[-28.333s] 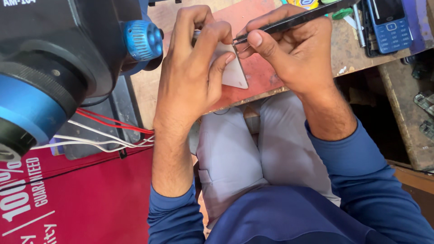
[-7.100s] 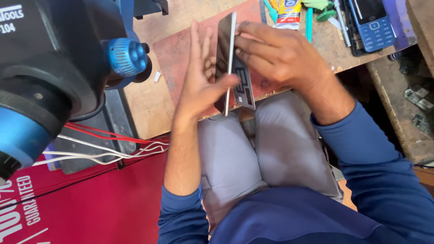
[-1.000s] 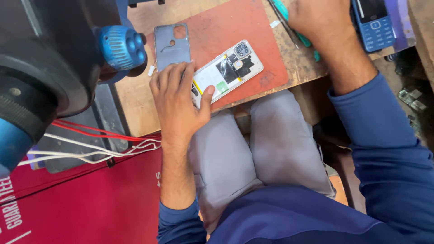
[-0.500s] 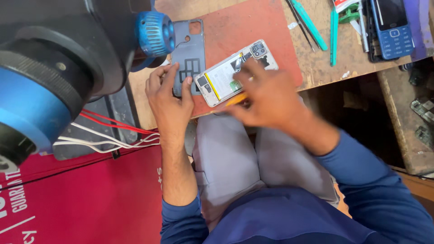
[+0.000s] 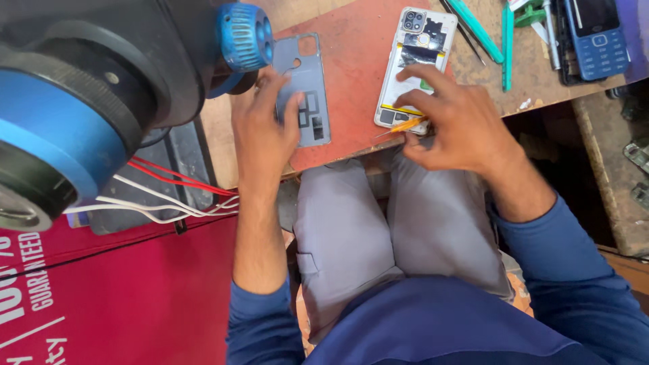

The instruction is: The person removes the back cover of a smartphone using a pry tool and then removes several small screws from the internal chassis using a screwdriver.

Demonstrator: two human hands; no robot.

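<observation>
Head view shows us mid-disassembly: our left hand (image 5: pixel 265 128) lies flat, fingers spread, on the grey plastic back cover (image 5: pixel 305 88) at the red mat's (image 5: pixel 351 61) left, while our right hand (image 5: pixel 454 122) pinches a thin orange pry tool (image 5: pixel 403 126) against the near edge of the opened white smartphone (image 5: pixel 414 64), which we judge calls next for gentle, shallow levering.

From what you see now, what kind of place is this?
Probably a phone repair bench: an opened smartphone with its back cover removed, tweezers and a keypad phone on a worn wooden table.
</observation>
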